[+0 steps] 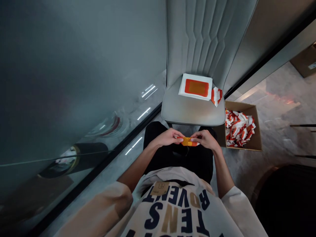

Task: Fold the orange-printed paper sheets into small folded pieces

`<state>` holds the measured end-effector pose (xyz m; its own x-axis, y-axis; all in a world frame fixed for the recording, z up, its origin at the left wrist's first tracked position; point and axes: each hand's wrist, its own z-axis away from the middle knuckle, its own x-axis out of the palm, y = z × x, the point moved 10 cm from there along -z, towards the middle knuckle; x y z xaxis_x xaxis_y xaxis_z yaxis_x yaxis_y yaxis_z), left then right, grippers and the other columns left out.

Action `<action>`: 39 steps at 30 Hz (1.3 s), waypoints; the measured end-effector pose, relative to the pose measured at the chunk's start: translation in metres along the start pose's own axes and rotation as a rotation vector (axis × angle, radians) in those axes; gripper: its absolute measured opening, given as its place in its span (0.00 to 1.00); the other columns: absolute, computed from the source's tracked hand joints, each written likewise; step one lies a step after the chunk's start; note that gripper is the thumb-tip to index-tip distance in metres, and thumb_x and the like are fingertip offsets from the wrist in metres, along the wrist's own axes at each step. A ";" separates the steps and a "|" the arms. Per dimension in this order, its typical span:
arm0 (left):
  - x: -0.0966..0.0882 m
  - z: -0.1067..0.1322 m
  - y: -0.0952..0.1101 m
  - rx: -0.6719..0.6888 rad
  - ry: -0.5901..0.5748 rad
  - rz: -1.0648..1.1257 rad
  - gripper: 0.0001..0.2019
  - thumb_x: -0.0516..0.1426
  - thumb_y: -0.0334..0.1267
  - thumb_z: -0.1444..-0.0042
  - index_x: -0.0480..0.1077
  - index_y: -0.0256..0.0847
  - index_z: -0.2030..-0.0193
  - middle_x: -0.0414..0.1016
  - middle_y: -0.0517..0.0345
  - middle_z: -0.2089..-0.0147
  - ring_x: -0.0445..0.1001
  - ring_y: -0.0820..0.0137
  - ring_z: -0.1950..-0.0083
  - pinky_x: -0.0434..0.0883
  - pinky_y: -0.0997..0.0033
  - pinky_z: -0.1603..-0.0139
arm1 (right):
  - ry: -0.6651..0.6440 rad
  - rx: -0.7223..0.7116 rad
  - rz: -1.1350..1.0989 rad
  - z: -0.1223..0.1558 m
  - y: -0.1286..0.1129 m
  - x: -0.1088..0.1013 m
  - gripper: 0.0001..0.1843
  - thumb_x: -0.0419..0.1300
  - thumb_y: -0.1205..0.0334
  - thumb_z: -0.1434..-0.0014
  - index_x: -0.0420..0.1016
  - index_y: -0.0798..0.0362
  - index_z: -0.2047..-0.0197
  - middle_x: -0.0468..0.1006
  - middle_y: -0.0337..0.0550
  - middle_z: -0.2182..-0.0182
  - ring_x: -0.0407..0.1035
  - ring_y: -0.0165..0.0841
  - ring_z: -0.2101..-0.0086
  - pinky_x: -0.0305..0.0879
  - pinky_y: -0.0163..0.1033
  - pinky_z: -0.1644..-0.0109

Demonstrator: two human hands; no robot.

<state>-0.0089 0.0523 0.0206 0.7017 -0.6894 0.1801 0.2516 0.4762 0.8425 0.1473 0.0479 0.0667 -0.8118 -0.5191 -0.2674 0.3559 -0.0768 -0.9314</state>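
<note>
Between my two hands is a folded paper (187, 142), orange and yellow with a little white at its right end. The fingers of my left hand (170, 137) pinch its left end, and my right hand (204, 139) pinches the right end. It is held above my lap, just in front of the chair seat. On the seat lies a stack of white paper sheets (182, 91) with an orange-red rectangle printed on the top one. Touching the stack's right side is a folded red and white paper piece (216, 96).
A grey chair (192, 110) stands directly ahead. Right of it, a cardboard box (257, 131) on the floor holds many folded red and white papers (239, 128). A glossy glass wall (74, 82) runs along the left. A dark round object (288, 200) is at lower right.
</note>
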 end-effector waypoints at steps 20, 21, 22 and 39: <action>0.034 0.009 0.053 0.213 0.079 -0.674 0.14 0.58 0.42 0.34 0.83 0.37 0.58 0.83 0.54 0.67 0.74 0.71 0.69 0.61 0.74 0.68 | -0.017 -0.008 0.052 0.009 -0.002 0.015 0.15 0.66 0.50 0.36 0.87 0.53 0.59 0.85 0.42 0.70 0.76 0.31 0.71 0.64 0.32 0.64; 0.034 0.009 0.055 0.228 0.088 -0.676 0.14 0.58 0.43 0.34 0.83 0.38 0.57 0.83 0.54 0.66 0.75 0.70 0.68 0.61 0.74 0.67 | -0.003 -0.015 0.068 0.009 -0.004 0.011 0.15 0.66 0.51 0.36 0.87 0.54 0.60 0.85 0.42 0.70 0.76 0.31 0.71 0.64 0.32 0.65; 0.034 0.009 0.057 0.241 0.091 -0.680 0.14 0.58 0.43 0.33 0.83 0.38 0.56 0.83 0.54 0.65 0.76 0.70 0.67 0.61 0.74 0.66 | 0.014 -0.022 0.083 0.008 -0.006 0.008 0.14 0.66 0.52 0.36 0.87 0.54 0.60 0.85 0.42 0.71 0.76 0.31 0.72 0.64 0.32 0.65; 0.022 0.005 0.054 0.234 0.076 -0.574 0.15 0.61 0.49 0.36 0.80 0.38 0.59 0.82 0.55 0.67 0.76 0.70 0.68 0.65 0.75 0.69 | 0.109 -0.100 0.175 0.002 -0.025 -0.008 0.13 0.63 0.56 0.34 0.84 0.55 0.63 0.80 0.39 0.74 0.67 0.27 0.74 0.58 0.32 0.68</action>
<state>0.0167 0.0604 0.0721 0.5455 -0.7551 -0.3635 0.4560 -0.0965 0.8847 0.1457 0.0525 0.0929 -0.7888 -0.4217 -0.4472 0.4525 0.0941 -0.8868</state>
